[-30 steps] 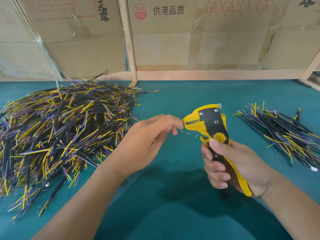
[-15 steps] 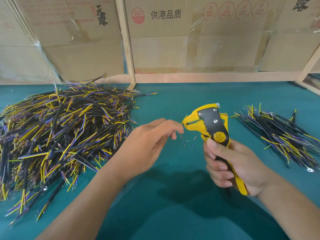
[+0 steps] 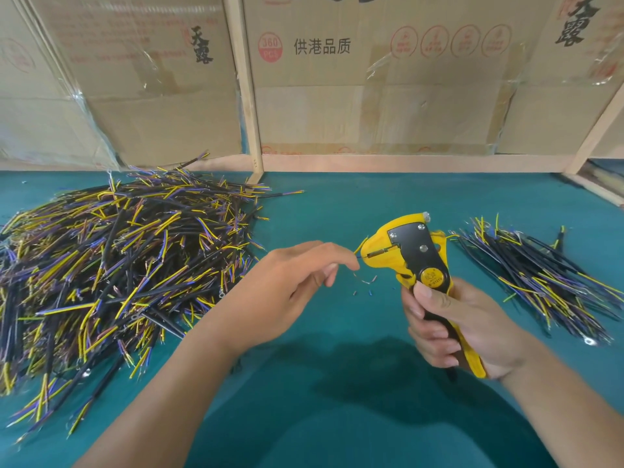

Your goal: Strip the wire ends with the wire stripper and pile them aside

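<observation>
Yellow wire stripper [image 3: 410,256] still gripped

Bare green mat [image 3: 337,211] lies open between the large wire heap [image 3: 118,265] and small pile [image 3: 540,278].

Big wire pile [image 3: 111,265] lies on the table [image 3: 337,417] at left, smaller wire pile [image 3: 540,282] at right. Wire stripper [image 3: 415,265] between them, few insulation bits [image 3: 364,285] on table just left of it. Cardboard boxes [image 3: 371,96] stand behind the table.
</observation>
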`<state>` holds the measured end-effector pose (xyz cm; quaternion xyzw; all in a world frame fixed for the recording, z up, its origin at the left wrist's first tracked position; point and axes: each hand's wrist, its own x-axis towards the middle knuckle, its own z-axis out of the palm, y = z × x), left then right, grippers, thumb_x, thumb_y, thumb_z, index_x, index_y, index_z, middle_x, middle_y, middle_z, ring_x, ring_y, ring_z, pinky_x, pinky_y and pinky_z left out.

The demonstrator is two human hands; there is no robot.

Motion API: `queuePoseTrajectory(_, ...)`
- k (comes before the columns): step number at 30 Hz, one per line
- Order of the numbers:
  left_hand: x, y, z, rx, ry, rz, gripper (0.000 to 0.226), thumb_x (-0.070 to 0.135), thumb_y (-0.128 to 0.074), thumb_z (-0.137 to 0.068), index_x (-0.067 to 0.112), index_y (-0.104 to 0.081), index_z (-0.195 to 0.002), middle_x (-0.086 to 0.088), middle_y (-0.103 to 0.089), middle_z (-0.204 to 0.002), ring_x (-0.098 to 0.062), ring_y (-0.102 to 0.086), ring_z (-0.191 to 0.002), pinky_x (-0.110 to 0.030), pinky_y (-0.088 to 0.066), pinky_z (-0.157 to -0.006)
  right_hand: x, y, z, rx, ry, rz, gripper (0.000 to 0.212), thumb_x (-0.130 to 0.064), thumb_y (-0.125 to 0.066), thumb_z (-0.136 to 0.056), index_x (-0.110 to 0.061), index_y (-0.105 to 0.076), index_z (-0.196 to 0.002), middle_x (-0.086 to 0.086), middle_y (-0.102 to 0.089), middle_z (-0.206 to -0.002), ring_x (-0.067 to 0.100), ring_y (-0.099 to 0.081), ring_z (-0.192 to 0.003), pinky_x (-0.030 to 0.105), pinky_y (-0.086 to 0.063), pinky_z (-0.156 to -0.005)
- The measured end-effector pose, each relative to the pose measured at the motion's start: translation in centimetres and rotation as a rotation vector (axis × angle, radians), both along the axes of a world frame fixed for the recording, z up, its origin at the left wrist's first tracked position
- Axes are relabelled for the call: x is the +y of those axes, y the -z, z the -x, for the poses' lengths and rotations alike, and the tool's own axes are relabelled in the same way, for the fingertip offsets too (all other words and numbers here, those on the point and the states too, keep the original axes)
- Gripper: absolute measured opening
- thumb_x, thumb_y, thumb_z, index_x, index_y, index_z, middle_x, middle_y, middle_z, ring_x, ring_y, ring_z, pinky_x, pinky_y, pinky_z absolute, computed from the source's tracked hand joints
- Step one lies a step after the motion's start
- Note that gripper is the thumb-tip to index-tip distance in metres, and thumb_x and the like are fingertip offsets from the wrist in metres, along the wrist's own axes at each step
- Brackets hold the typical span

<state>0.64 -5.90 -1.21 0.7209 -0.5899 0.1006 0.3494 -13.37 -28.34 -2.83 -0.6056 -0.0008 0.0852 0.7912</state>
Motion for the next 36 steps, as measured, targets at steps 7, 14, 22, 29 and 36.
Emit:
queuePoseTrajectory(7,0.8,-0.5,-0.6,-0.004,0.001,-0.036,0.03,0.005,-0.043,-0.104,0.023,-0.061,-0.119,0.01,-0.049,-0.085,-0.014,-0.044,-0.068,-0.023,-0.038,-0.062,0.3,0.5,-0.3,-0.023,0.033,0.067,0.055,-0.057,-0.086,-0.07,-0.012,-0.053,-0.071,0.001,-0.035,-0.055,0.011,-0.029,-0.039,0.02,-0.033,-0.04)
queuePoseTrajectory(14,1.1,-0.5,-1.1,-0.073,-0.027,-0.057,0.049,-0.018,-0.048,-0.091,0.021,-0.06,-0.119,0.009,-0.051,-0.087,-0.013,-0.05,-0.076,-0.03,-0.045,-0.07,0.4,0.8,-0.7,-0.042,0.109,0.056,0.049,-0.053,-0.085,-0.071,-0.013,-0.057,-0.075,0.004,-0.039,-0.055,0.016,-0.037,-0.036,0.023,-0.038,-0.039)
queuePoseTrajectory(22,3.4,-0.4,-3.2,-0.113,-0.16,0.034,0.038,-0.008,-0.048,-0.095,0.02,-0.061,-0.117,0.01,-0.05,-0.085,-0.007,-0.051,-0.08,-0.016,-0.04,-0.076,-2.9,-0.4,-1.0,-0.185,0.439,-0.208,0.025,-0.025,-0.046,-0.094,-0.004,-0.06,-0.099,0.01,-0.052,-0.075,0.026,-0.056,-0.066,0.038,-0.057,-0.065)
queuePoseTrajectory(29,2.5,-0.3,-2.1,-0.115,-0.089,-0.019,0.038,0.003,-0.043,-0.098,0.029,-0.056,-0.123,0.015,-0.048,-0.09,-0.014,-0.053,-0.078,-0.027,-0.045,-0.072,-1.1,0.8,-1.3,-0.079,0.225,-0.168,0.045,-0.031,-0.063,-0.085,0.0,-0.066,-0.117,0.019,-0.056,-0.082,0.034,-0.057,-0.073,0.046,-0.055,-0.071)
queuePoseTrajectory(36,2.0,0.0,-1.5,-0.089,-0.112,-0.065,0.045,-0.005,-0.05,-0.097,0.028,-0.055,-0.128,0.014,-0.049,-0.089,-0.012,-0.051,-0.076,-0.025,-0.045,-0.071,-0.5,1.5,-1.6,-0.037,0.166,-0.155,0.05,-0.03,-0.064,-0.086,0.004,-0.062,-0.123,0.02,-0.055,-0.085,0.035,-0.055,-0.075,0.047,-0.054,-0.074)
